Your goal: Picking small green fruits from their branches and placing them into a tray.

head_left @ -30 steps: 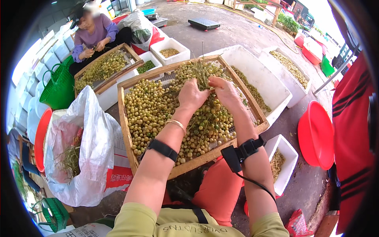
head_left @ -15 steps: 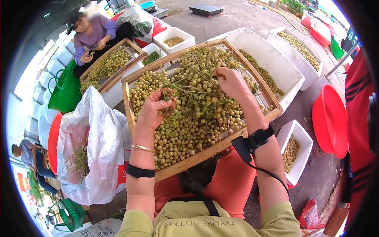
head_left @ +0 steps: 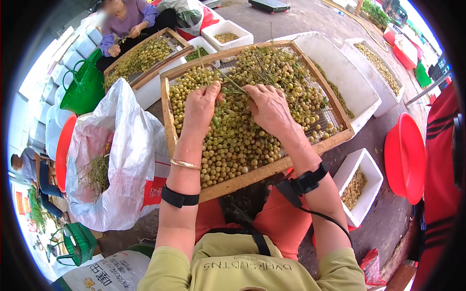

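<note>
A wooden-framed mesh tray (head_left: 272, 167) lies tilted before me, heaped with small round yellow-green fruits (head_left: 228, 162). Some are loose and others hang on thin, tangled stalks. A green stalk (head_left: 229, 79) stretches between my two hands over the heap. My left hand (head_left: 200, 109) pinches its left part with thumb and forefinger; a few small green fruits show just beside that palm. Fingers curled and back turned up, my right hand (head_left: 268, 107) grips the stalk's other end. Its fingertips are partly hidden.
Left of the tray stands a white sack (head_left: 133, 174) with dry stalks inside. A large foam box (head_left: 359, 92) sits behind, a smaller one (head_left: 371, 196) and a red basin (head_left: 405, 157) to the right. Far left, another person (head_left: 128, 22) works at a second tray (head_left: 145, 75).
My hands have drawn closer together. The right has come left and down from the stalk bunch, the left slightly up and right. The stalk now spans between them.
</note>
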Demonstrator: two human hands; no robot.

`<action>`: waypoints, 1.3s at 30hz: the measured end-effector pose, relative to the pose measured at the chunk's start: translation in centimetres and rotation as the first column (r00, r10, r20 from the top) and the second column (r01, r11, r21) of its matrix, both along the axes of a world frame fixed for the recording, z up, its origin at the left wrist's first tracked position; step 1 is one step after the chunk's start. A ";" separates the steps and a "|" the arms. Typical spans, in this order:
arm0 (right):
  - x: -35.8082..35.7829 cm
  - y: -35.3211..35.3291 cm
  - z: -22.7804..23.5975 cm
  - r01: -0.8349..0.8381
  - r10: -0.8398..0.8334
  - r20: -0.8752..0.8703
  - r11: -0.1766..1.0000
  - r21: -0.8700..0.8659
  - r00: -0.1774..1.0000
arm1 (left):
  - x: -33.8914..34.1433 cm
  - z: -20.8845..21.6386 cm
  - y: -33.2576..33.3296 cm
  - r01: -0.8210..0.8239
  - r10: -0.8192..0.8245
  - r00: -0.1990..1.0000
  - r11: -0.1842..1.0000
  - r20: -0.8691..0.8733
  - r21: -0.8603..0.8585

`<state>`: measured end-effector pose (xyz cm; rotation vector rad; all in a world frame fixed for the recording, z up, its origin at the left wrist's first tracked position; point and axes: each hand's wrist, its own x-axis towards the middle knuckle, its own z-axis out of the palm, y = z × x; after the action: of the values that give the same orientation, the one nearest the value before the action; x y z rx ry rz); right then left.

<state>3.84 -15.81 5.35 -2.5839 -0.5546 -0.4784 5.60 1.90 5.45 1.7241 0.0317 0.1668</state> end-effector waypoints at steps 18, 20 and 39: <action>1.4 -1.8 0.3 -0.134 0.138 -0.125 0.990 0.041 0.983 | -3.3 -1.9 1.4 0.152 -0.330 0.940 0.627 -0.084 -0.764; 2.1 -2.3 0.2 -0.156 0.189 -0.135 0.963 0.218 0.973 | -3.2 -2.0 0.9 0.143 -0.457 0.883 0.483 -0.109 -0.864; -1.8 0.5 1.3 -0.238 0.297 -0.118 0.903 0.358 0.948 | -5.6 -1.8 -1.6 0.295 -0.308 0.949 0.779 0.071 -0.553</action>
<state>2.01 -15.27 6.65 -2.1508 -0.6896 -0.2314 -0.04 0.30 3.60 1.1186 -0.1671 -0.0998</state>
